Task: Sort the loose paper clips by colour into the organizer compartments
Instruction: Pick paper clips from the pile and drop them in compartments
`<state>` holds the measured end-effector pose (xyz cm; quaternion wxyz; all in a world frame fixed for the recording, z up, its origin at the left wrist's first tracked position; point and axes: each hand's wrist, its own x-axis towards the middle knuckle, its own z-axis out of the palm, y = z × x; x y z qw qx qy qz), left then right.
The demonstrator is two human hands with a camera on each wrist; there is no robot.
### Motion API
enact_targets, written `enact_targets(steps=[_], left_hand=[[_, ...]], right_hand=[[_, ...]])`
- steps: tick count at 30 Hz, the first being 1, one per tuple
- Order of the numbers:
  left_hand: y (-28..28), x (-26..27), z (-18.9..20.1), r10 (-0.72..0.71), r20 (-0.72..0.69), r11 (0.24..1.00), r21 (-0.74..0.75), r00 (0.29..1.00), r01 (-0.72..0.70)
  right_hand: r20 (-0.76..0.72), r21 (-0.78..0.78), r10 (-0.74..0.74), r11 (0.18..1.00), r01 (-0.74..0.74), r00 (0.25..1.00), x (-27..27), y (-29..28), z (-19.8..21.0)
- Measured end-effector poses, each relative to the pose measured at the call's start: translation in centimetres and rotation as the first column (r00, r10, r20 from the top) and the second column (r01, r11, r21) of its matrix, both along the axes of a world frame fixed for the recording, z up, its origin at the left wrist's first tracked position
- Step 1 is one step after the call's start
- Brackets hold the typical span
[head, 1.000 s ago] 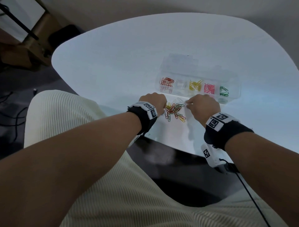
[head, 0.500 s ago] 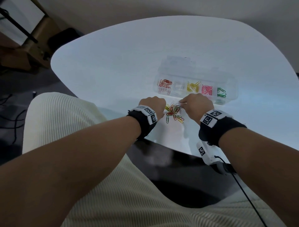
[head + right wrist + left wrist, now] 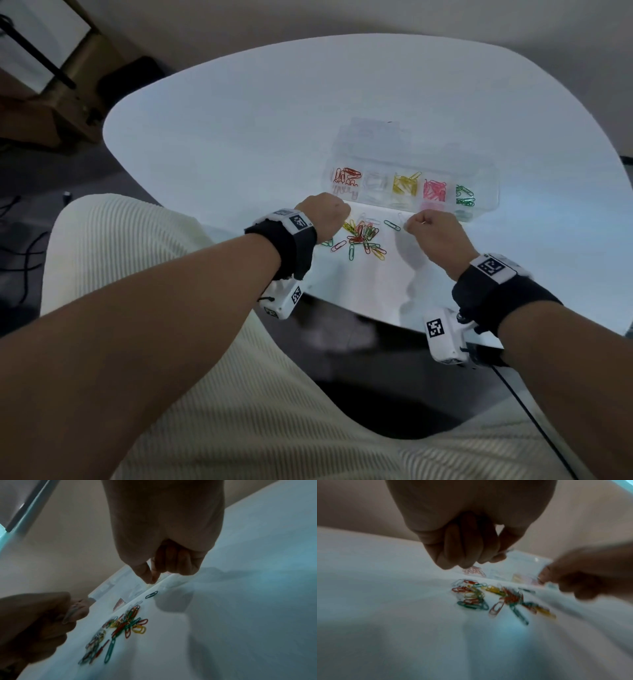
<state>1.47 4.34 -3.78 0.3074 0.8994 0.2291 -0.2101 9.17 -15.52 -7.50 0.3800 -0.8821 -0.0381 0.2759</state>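
Left hand (image 3: 325, 214): raised just above the left edge of the loose heap, fingers curled under; in the left wrist view thumb and forefinger pinch a pale clip (image 3: 507, 551), also seen in the right wrist view.
Right hand (image 3: 433, 233): raised to the right of the heap, just in front of the organizer's near wall; fingers curled, thumb tip pressed to forefinger tip. Whether a clip sits in that pinch I cannot tell; the tips are too small and dark.
Loose paper clips (image 3: 363, 238): mixed heap of red, yellow, green and pale clips lying on the table between the 2 hands, close to the near edge.
Stray green clip (image 3: 392, 225): lies alone on the table, apart from the heap, just left of the right hand's fingertips.
Organizer (image 3: 479, 171): clear plastic box, lid open and laid back behind it, just beyond the hands.
Compartments, left to right, 5 visible: red clips (image 3: 346, 178); pale clips, hard to make out; yellow clips (image 3: 406, 185); pink clips (image 3: 435, 190); green clips (image 3: 464, 196).
Table (image 3: 257, 137): white, rounded top carrying the organizer and heap.
Wrist units: black band with a white marked block on each wrist.
Lap: ribbed cream cloth below the table edge.
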Motion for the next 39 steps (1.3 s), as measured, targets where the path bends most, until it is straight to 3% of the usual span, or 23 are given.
enact_targets(steps=[4,6,9,13,17,20,22,24,25,27,30,34,36,39], left_hand=[[0.0,0.5,0.3,0.133,0.016,0.976,-0.178,0.991,-0.128],[-0.1,0.6,0.6,0.188,0.009,0.926,-0.334,0.982,-0.175],[-0.3,0.7,1.4,0.32,-0.041,0.843,-0.444,0.947,-0.304],[0.4,0.7,2.3,0.435,-0.066,0.745,-0.534,0.898,-0.4],[1.1,0.8,2.3,0.498,-0.083,0.66,-0.609,0.863,-0.439],[1.3,0.8,2.2,0.517,-0.102,0.64,-0.614,0.85,-0.463],[1.2,0.9,1.7,0.508,-0.119,0.65,-0.597,0.853,-0.47],[1.0,0.9,1.2,0.477,-0.138,0.687,-0.558,0.868,-0.466],[0.8,0.9,0.9,0.45,-0.143,0.714,-0.536,0.882,-0.451],[0.2,0.9,0.5,0.379,-0.13,0.777,-0.493,0.916,-0.392],[-0.8,1.0,0.1,0.216,-0.092,0.873,-0.428,0.972,-0.234],[-1.2,1.2,0.0,0.129,-0.072,0.917,-0.37,0.989,-0.147],[-0.9,1.6,0.0,0.065,-0.025,0.962,-0.265,0.998,-0.069],[-0.6,2.2,-0.9,-0.095,0.005,0.995,0.021,0.995,0.095]], right_hand=[[-0.398,0.247,-0.22,0.909,0.335,0.891,-0.8,-0.8,0.5],[-0.52,0.324,-0.191,0.857,0.399,0.833,-0.8,-1.0,0.9],[-0.64,0.431,-0.103,0.772,0.467,0.761,-0.5,-0.6,1.3],[-0.686,0.475,-0.079,0.705,0.527,0.724,-0.2,0.8,1.8],[-0.654,0.533,-0.034,0.688,0.493,0.756,-0.2,2.2,2.3],[-0.623,0.549,-0.006,0.708,0.443,0.782,-0.2,3.0,2.2],[-0.478,0.486,-0.024,0.825,0.287,0.878,-0.2,3.6,2.1],[-0.11,0.215,0.074,0.975,-0.049,0.991,-0.2,4.1,1.9],[0.058,0.039,0.169,0.984,-0.171,0.984,-0.2,4.4,1.7],[0.202,-0.187,0.303,0.945,-0.267,0.931,0.0,4.7,1.2],[0.209,-0.347,0.399,0.884,-0.313,0.893,0.6,4.7,0.2],[0.2,-0.455,0.47,0.822,-0.343,0.86,0.6,4.4,0.5],[0.213,-0.519,0.509,0.782,-0.345,0.834,0.3,4.2,0.8],[0.175,-0.556,0.5,0.761,-0.334,0.848,0.1,3.8,1.0]])
